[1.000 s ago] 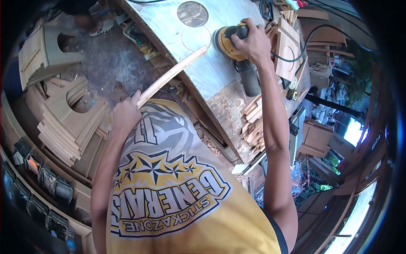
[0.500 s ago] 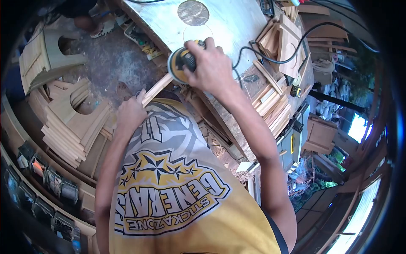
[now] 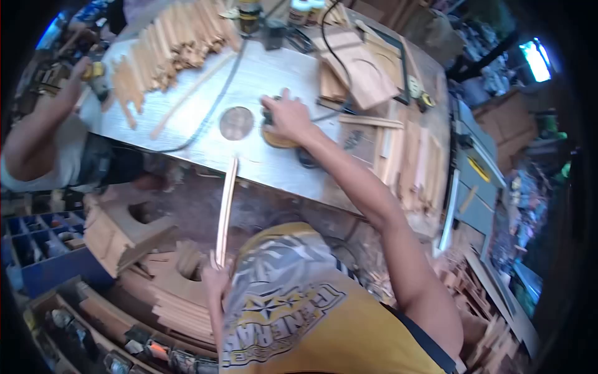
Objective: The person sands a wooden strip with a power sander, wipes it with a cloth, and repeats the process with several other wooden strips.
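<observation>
My left hand point(image 3: 216, 275), low in front of my body, is closed round one end of a narrow wooden strip point(image 3: 227, 209). The strip's far end reaches up to the near edge of the pale worktop point(image 3: 286, 78). Over on the worktop, my right hand point(image 3: 288, 117) grips a yellow and black orbital sander point(image 3: 278, 139) from above, and the palm covers much of its body. Just left of the sander is a round brownish disc shape point(image 3: 237, 123) in the worktop surface. The sander's cord runs off to the right behind my wrist.
Many thin wooden strips point(image 3: 177, 37) are heaped at the back left. A co-worker's arm point(image 3: 47, 128) is at the far left. Boards point(image 3: 358, 65) and more strips point(image 3: 414, 165) lie on the right. Cut wooden panels point(image 3: 128, 234) stand below the bench.
My right hand has taken the sander from the strip's end to the worktop. The strip has swung more upright in my left hand. My view has turned, bringing in the co-worker and strip heap.
</observation>
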Motion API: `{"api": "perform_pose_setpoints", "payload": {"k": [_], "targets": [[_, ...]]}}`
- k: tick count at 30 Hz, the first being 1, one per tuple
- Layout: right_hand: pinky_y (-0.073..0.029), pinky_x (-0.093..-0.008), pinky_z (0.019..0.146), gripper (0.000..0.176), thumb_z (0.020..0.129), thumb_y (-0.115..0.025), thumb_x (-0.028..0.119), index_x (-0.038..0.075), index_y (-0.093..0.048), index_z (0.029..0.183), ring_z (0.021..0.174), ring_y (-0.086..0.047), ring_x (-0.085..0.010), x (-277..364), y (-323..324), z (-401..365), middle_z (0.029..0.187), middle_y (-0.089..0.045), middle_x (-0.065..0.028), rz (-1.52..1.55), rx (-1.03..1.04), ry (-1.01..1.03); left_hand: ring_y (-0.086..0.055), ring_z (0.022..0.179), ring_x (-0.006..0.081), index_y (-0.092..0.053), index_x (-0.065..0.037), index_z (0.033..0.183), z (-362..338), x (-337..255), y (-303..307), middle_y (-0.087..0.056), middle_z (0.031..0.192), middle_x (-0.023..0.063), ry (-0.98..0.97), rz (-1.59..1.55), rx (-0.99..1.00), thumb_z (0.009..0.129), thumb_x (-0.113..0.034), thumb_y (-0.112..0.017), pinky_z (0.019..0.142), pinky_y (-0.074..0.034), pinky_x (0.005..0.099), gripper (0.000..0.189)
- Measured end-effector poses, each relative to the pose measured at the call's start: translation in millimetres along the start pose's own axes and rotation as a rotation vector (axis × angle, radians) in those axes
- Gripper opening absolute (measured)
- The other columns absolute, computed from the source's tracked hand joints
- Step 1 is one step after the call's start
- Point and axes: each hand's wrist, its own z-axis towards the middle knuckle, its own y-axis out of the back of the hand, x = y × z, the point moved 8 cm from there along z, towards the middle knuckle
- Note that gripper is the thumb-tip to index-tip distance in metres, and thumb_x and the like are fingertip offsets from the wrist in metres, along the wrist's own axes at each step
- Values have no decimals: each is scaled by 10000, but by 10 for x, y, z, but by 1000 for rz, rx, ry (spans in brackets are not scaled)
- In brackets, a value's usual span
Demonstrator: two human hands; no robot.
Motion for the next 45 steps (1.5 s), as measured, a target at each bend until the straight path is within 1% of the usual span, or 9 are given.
{"api": "perform_pose_setpoints", "payload": {"k": [3,7,11,16,21,27,33,39,45], "targets": [[-583,-557,767,569,790,-817,326,248,-558,1291,984,-657,-514,-69,49,-50,1182,-562,-233,-14,-61,5,-690,1010,448,-491,35,1504,11,487,350,-697,1087,311,18,-209,-220,883,-455,-778,908,-531,483,841],[-584,-562,758,537,803,-777,245,226,-560,1295,982,-650,-495,-76,95,-123,1178,-559,-223,67,-71,-26,-645,1095,468,-433,28,1510,351,-453,1212,-624,1220,314,-365,-224,-573,1000,-407,-637,936,-508,496,700],[-587,-544,746,523,810,-739,169,222,-565,1301,955,-650,-451,-123,42,-192,1170,-555,-208,67,-128,-43,-623,1134,480,-462,-55,1494,891,-1576,2026,-627,1238,269,-457,-101,-592,1044,-419,-530,948,-493,518,583],[-582,-521,731,493,790,-745,146,224,-585,1250,941,-647,-415,-145,40,-228,1131,-548,-179,83,-95,-37,-620,1204,453,-496,-70,1474,2092,-2426,2162,-617,1322,241,-443,88,-265,1039,-398,-523,1032,-476,493,545],[-566,-512,733,508,781,-757,144,208,-581,1253,954,-635,-408,-164,26,-247,1146,-541,-176,109,-84,-9,-631,1186,442,-486,-84,1493,2581,-2802,2352,-620,1317,240,-394,153,-417,1028,-326,-547,987,-503,502,528],[-564,-509,762,540,785,-784,173,221,-572,1280,976,-629,-401,-163,53,-261,1168,-539,-167,77,-92,-76,-671,1103,442,-547,-154,1411,3017,-3625,3072,-674,1203,215,-592,298,-710,1002,-272,-534,908,-540,538,426],[-557,-509,741,536,791,-816,314,217,-591,1268,974,-622,-399,-90,71,-275,1143,-550,-169,23,-113,-194,-701,1090,420,-617,-192,1333,3814,-4597,3514,-721,1174,191,-547,134,-734,931,-425,-654,911,-565,527,466],[-543,-512,754,502,803,-818,322,234,-597,1245,981,-602,-389,-33,94,-299,1146,-546,-146,13,-77,-326,-705,1145,361,-587,-273,1431,4346,-5371,3604,-740,1193,142,-476,371,-597,881,-613,-701,916,-584,516,657],[-546,-504,753,513,785,-828,322,230,-607,1238,973,-602,-373,-40,100,-256,1122,-547,-139,41,-139,-350,-716,1141,346,-612,-257,1410,4879,-5560,3518,-747,1187,122,-329,453,-506,912,-362,-679,915,-597,487,513]]}}
